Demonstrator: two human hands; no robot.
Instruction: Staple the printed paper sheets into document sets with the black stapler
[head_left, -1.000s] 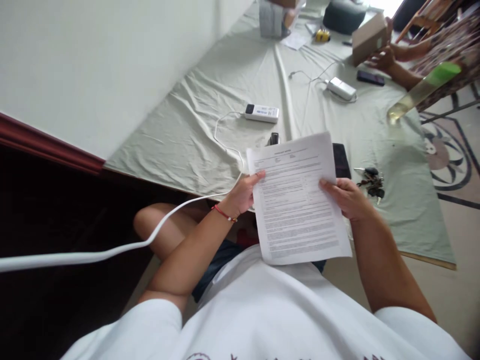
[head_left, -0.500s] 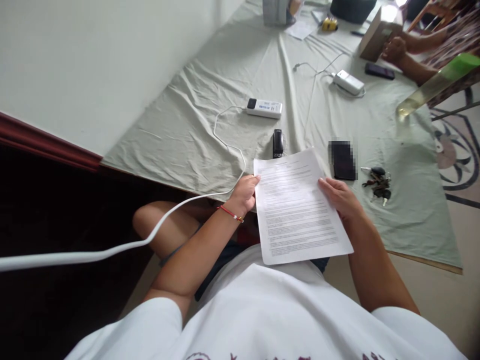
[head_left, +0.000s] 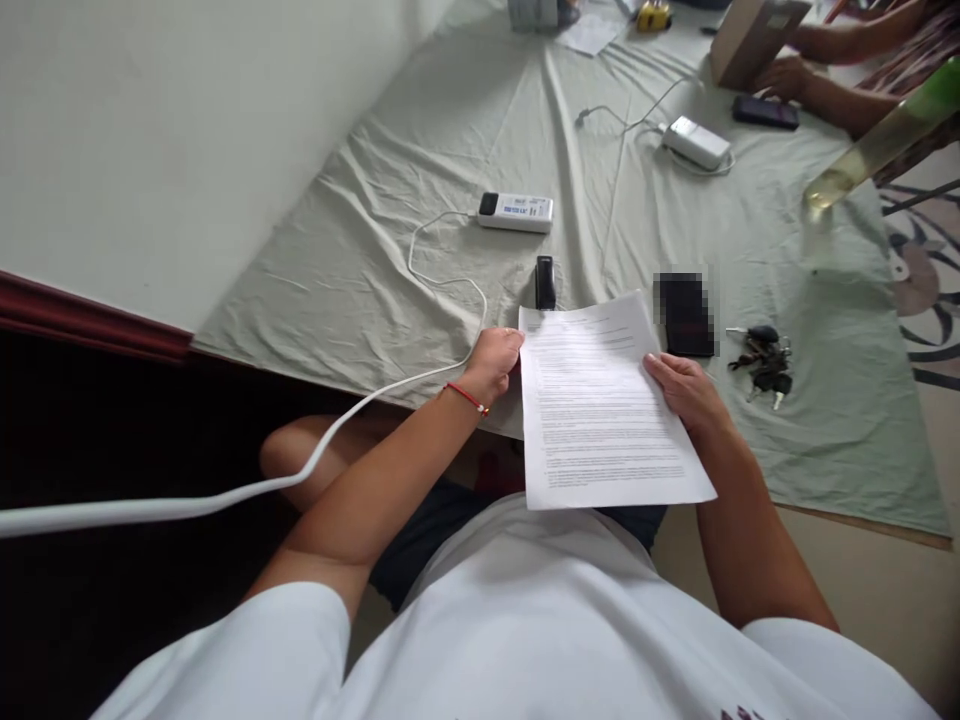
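A printed sheet of paper (head_left: 600,410) is held over the near edge of a table covered with a pale green cloth (head_left: 360,270). My left hand (head_left: 495,362) grips the sheet's left edge, fingers curled behind it. My right hand (head_left: 684,392) holds the right edge with the thumb on top. A red string bracelet sits on my left wrist. Just beyond the sheet lie a small black device (head_left: 545,282) and a dark phone (head_left: 684,315).
A white power bank (head_left: 516,211) with a white cable, a bunch of keys (head_left: 763,358), a second white charger (head_left: 696,142) and a clear bottle (head_left: 862,160) are on the cloth. Another person's hands (head_left: 784,75) hold a brown box (head_left: 750,40) at the far right. A wall stands to the left.
The sheet has tilted down flatter and lower toward the table edge, uncovering the black device and the phone. The far person's hands moved with the box.
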